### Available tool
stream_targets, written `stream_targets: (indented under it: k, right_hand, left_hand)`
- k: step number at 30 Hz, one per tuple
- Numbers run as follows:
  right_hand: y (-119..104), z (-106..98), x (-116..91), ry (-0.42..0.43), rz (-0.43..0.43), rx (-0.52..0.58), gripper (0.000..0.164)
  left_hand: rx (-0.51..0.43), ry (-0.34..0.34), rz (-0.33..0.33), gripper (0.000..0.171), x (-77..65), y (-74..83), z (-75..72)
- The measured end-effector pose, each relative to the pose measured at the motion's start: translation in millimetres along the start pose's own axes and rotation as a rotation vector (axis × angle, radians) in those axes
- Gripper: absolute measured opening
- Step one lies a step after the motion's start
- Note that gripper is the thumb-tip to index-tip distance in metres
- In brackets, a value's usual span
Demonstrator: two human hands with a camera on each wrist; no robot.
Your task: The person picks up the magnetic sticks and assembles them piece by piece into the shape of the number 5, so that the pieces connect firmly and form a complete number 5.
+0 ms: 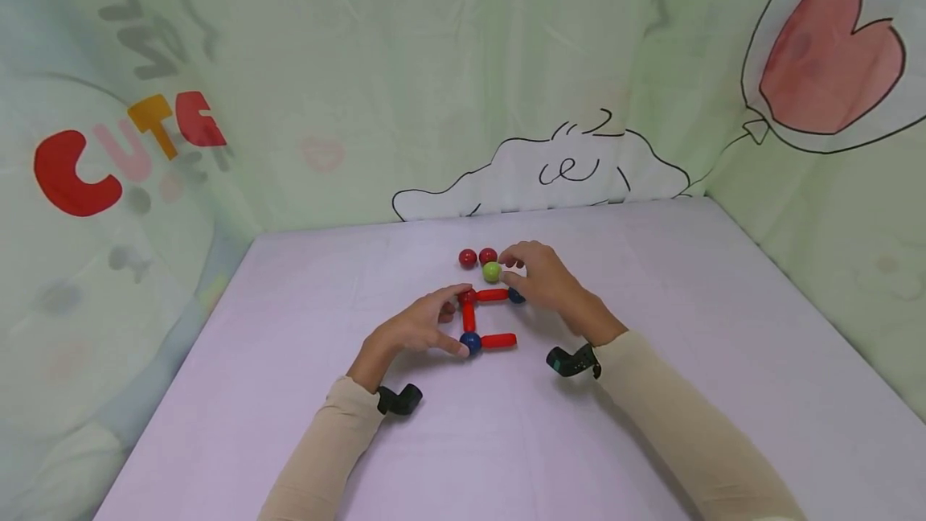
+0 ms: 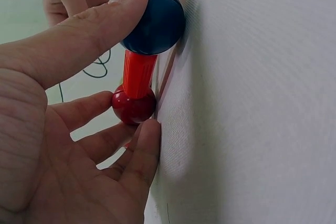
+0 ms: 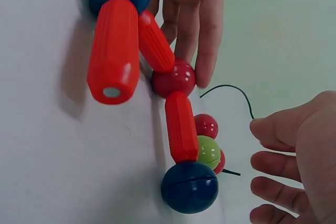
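A red-rod frame joined by balls lies on the table. A blue ball (image 1: 470, 343) is its near corner, a red ball (image 1: 467, 296) its far corner, with a red rod (image 1: 469, 317) between. One rod (image 1: 499, 341) sticks out rightward, its free end showing a grey tip; another rod (image 1: 493, 294) runs to a second blue ball (image 3: 189, 188). My left hand (image 1: 423, 322) holds the frame, thumb on the near blue ball, index fingertip at the red one. With fingers bent and nothing between them, my right hand (image 1: 544, 273) hovers beside a green ball (image 1: 492, 272).
Two loose red balls, one on the left (image 1: 468, 258) and one on the right (image 1: 488, 256), sit behind the green ball. A pale lilac cloth (image 1: 304, 280) covers the table, and a printed curtain (image 1: 325, 63) stands behind and at both sides.
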State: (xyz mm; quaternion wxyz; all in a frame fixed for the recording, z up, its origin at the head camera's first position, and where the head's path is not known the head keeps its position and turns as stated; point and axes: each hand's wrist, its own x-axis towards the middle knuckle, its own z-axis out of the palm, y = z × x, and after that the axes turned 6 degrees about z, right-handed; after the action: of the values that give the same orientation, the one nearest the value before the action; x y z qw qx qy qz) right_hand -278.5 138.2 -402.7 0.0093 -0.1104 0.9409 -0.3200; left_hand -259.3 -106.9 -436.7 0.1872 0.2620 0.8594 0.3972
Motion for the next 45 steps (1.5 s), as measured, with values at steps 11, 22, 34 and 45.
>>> stream_targets:
  k: [11, 22, 34, 45]
  right_hand:
    - [3, 7, 29, -0.026, -0.006, -0.166, 0.040]
    - [4, 18, 46, -0.108, 0.002, -0.289, 0.042]
    - [1, 19, 53, -0.164, -0.047, -0.382, 0.032]
    - [0, 23, 52, -0.217, 0.036, -0.296, 0.034]
  left_hand:
    - [0.001, -0.001, -0.027, 0.098, 0.6, 1.9, -0.2]
    - [-0.005, 0.004, -0.017, 0.098, 1.0, -0.4, 3.4]
    - [-0.013, 0.009, -0.017, 0.098, -0.2, -0.8, 2.8]
    - [-0.013, 0.009, -0.005, 0.098, 0.4, -1.1, 1.8]
